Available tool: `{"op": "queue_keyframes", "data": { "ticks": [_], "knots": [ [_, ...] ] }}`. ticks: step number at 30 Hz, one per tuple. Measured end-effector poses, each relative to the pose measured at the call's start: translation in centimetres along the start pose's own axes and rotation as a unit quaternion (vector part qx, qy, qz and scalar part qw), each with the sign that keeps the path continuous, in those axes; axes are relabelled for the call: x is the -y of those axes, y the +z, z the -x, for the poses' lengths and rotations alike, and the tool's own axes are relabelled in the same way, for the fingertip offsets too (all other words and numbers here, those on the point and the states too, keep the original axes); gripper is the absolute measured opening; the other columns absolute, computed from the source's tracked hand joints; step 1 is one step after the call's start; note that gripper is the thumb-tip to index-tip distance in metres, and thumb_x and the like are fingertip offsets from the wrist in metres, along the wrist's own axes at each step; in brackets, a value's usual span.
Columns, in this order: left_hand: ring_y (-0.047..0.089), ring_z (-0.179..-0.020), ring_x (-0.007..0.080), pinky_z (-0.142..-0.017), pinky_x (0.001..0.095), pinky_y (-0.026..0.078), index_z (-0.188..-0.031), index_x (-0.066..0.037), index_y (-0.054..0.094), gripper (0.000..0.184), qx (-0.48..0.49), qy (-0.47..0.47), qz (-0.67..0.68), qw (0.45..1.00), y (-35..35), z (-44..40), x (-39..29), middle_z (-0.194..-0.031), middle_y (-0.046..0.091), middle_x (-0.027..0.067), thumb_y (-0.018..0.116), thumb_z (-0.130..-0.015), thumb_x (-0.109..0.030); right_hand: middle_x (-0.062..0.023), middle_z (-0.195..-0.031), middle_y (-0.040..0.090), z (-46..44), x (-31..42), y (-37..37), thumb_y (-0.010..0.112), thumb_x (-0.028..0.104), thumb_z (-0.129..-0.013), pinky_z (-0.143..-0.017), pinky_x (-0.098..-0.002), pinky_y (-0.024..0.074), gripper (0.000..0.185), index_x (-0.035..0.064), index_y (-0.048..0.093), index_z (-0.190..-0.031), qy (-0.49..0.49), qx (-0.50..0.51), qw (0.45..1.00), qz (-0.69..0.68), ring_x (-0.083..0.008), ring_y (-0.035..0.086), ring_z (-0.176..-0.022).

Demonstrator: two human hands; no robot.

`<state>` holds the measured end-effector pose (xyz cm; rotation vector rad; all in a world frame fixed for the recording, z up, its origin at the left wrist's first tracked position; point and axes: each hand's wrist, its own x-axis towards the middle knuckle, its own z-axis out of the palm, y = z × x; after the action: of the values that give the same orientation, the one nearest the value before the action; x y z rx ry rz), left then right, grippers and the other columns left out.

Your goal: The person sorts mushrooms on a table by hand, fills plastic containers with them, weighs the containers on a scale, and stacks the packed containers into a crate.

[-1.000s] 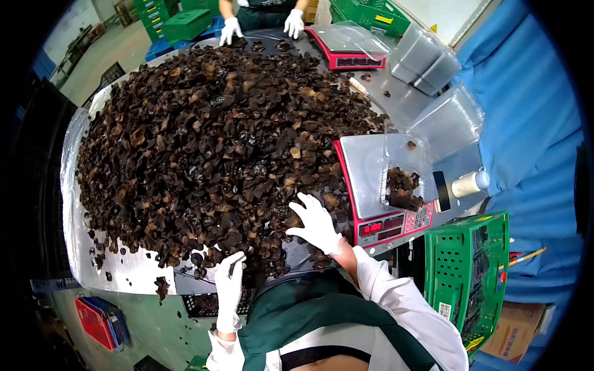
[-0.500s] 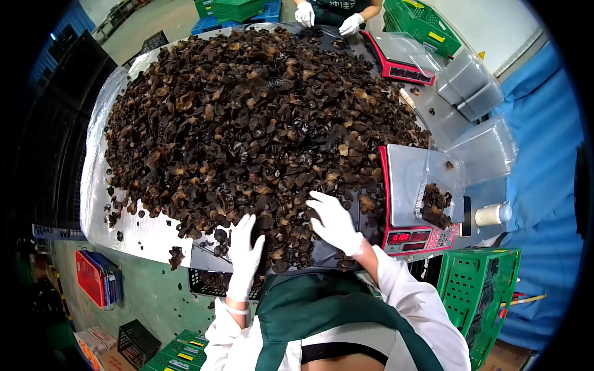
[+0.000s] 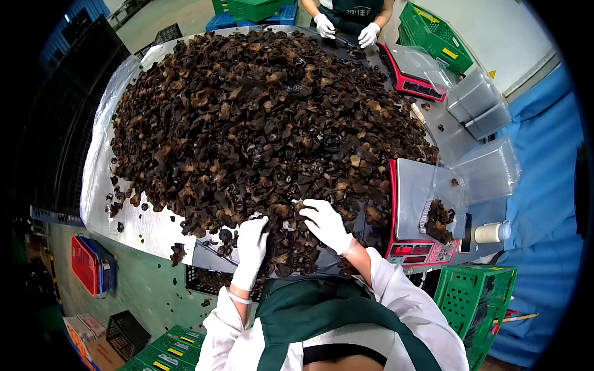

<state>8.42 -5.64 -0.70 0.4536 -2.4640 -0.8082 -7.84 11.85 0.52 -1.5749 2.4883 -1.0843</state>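
Note:
A large heap of dried black fungus (image 3: 247, 123), dark brown and curled, covers most of the table. At its near edge my left hand (image 3: 251, 247), in a white glove, has bent its fingers together on a piece of fungus, mostly hidden by the fingertips. My right hand (image 3: 328, 227), gloved too, pinches at the heap a short way to the right, and its fingertips press on a dark piece. Between both hands lies a small loose patch of fungus (image 3: 291, 244). To the right, a red scale (image 3: 408, 191) bears a clear plastic box (image 3: 427, 213) with fungus in it.
A second red scale (image 3: 413, 83) stands at the far right, near a co-worker's gloved hands (image 3: 346, 31). Clear boxes (image 3: 479, 102) are stacked along the right edge. A white roll (image 3: 489, 232) lies by a phone (image 3: 465, 234). Green crates (image 3: 473, 303) stand below the table.
My fingers, spread before, have drawn together on the fungus. My left hand has shifted slightly right and my right hand slightly left. The whole view has tilted a little.

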Motion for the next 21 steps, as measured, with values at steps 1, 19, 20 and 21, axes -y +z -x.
{"op": "queue_keyframes", "data": {
  "ticks": [1,19,20,21],
  "knots": [
    [0.058,-0.097,0.0299,-0.086,0.0373,0.046,-0.107,-0.005,0.065,0.034,-0.029,-0.024,0.031,0.999,0.3,-0.2,0.2,-0.100,0.064,0.0118,0.070,-0.074,-0.002,-0.0064,-0.118,0.057,-0.2,0.3,-0.5,0.064,0.011,-0.080,-0.089,-0.0366,0.0487,0.024,0.0125,0.063,-0.104,0.033,-0.011,0.999,-0.027,-0.0284,0.056,-0.107],
    [0.061,-0.081,0.0161,-0.068,0.0299,0.052,-0.110,-0.005,0.058,0.016,0.046,-0.393,0.816,0.421,-0.9,-3.2,-4.1,-0.100,0.064,0.0056,0.054,-0.095,-0.010,-0.0062,-0.120,0.062,0.8,3.0,-3.8,0.049,0.021,-0.096,-0.070,-0.0395,0.0516,0.030,0.0163,0.052,-0.126,0.430,-0.111,0.452,-0.774,-0.0258,0.061,-0.106],
    [0.061,-0.081,0.0169,-0.068,0.0314,0.052,-0.110,-0.006,0.058,0.016,0.069,-0.388,0.835,0.384,-0.8,-3.4,-4.3,-0.100,0.064,0.0053,0.054,-0.096,-0.012,-0.0060,-0.121,0.062,1.2,3.2,-3.9,0.049,0.023,-0.096,-0.071,-0.0399,0.0518,0.031,0.0163,0.052,-0.126,0.412,-0.105,0.483,-0.765,-0.0260,0.061,-0.107],
    [0.061,-0.081,0.0169,-0.068,0.0314,0.052,-0.110,-0.006,0.058,0.016,0.078,-0.387,0.835,0.384,-0.5,-3.6,-4.6,-0.100,0.064,0.0053,0.054,-0.096,-0.012,-0.0057,-0.120,0.062,1.5,3.7,-4.1,0.048,0.023,-0.096,-0.071,-0.0400,0.0518,0.031,0.0167,0.053,-0.126,0.402,-0.113,0.527,-0.740,-0.0251,0.061,-0.107]
  ]
}}
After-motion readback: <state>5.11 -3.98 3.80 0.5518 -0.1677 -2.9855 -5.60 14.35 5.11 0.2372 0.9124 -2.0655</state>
